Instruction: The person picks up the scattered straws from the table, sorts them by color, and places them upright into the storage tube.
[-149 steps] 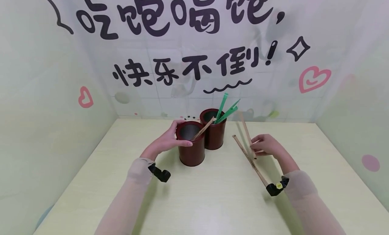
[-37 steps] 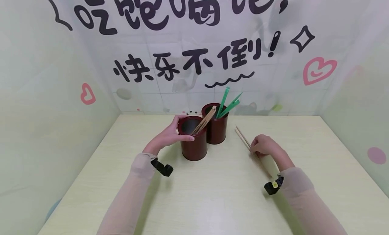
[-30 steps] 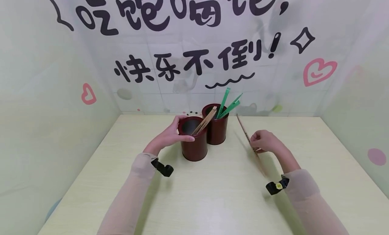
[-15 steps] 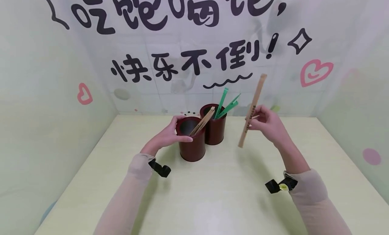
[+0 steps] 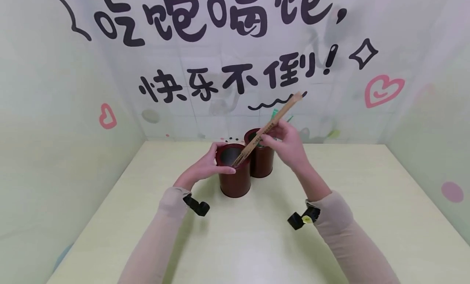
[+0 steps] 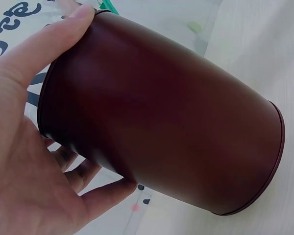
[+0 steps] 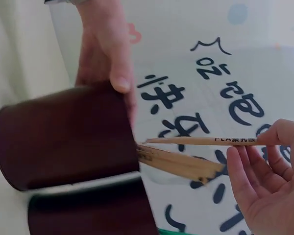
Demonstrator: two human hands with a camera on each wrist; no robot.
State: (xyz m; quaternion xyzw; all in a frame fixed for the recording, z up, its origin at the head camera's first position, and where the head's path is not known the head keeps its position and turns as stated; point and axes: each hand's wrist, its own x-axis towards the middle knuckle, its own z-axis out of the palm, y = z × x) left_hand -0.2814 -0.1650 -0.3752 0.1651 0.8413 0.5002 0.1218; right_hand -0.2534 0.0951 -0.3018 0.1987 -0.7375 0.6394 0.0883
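My left hand (image 5: 203, 165) grips the rim of the front dark red canister (image 5: 235, 184), thumb on the near side and fingers round the far side. The left wrist view shows its smooth wall (image 6: 157, 107) standing upright on the table. Between thumb and fingers, my right hand (image 5: 289, 147) pinches a straw in a brown paper wrapper (image 5: 282, 114). It slants down to the left, lower end at the front canister's mouth. Other brown-wrapped straws (image 7: 181, 164) stick out of that canister, just beside the held one in the right wrist view.
A matching canister (image 5: 263, 165) stands right behind the front one, partly covered by my right hand. Green sticks (image 5: 274, 112) stand in it, mostly hidden. The pale table (image 5: 147, 202) meets a printed back wall (image 5: 165, 125), with side walls left and right.
My right hand has lifted the wrapped straw from the table at right and carried it left to the front canister. My left hand has kept its grip on the rim.
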